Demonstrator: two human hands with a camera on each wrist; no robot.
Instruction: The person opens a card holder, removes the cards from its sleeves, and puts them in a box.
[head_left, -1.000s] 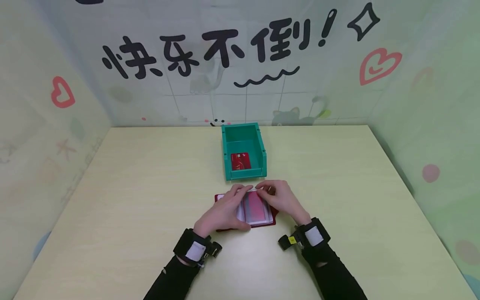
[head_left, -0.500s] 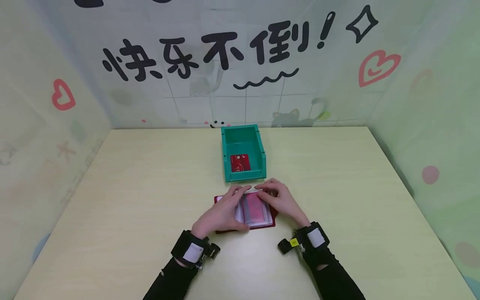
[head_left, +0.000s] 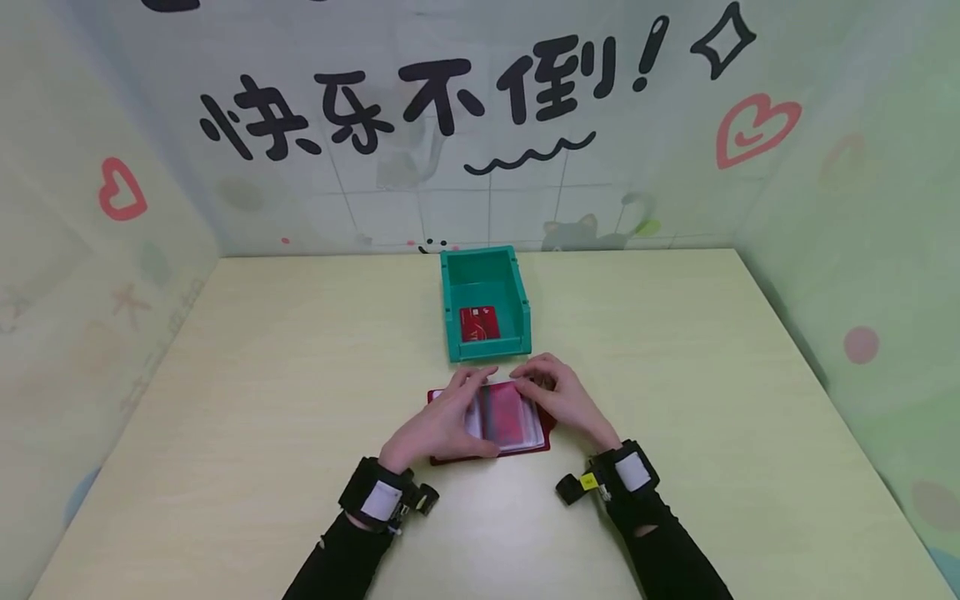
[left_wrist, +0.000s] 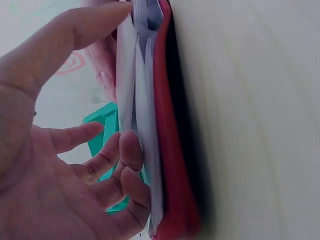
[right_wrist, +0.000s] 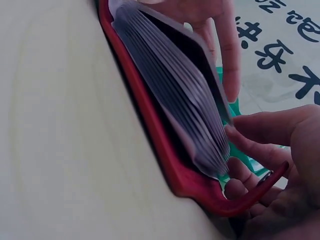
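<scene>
A red card holder [head_left: 542,450] lies spread on the table, its clear sleeves fanned in the right wrist view. On its right half shows a pinkish-red sleeve page [head_left: 504,417]. My left hand [head_left: 435,423] spans the left half, thumb along the near edge and fingers at the far side, holding the pages. In the left wrist view its fingertips [left_wrist: 131,150] bend against the pale pages [left_wrist: 149,115]. My right hand [head_left: 562,396] pinches the top page's far right corner between thumb and index finger. The red snap strap [right_wrist: 250,197] curls up beside its other fingers.
Just beyond the holder stands a teal bin [head_left: 491,346] with a red card [head_left: 480,323] in it. Behind the table [head_left: 315,333] rises a printed backdrop [head_left: 420,200], with side panels to the left and right.
My left hand's fingertips have shifted slightly left, and the pink page sits a touch further left. My right hand keeps its pinch at the corner. The bin has not moved.
</scene>
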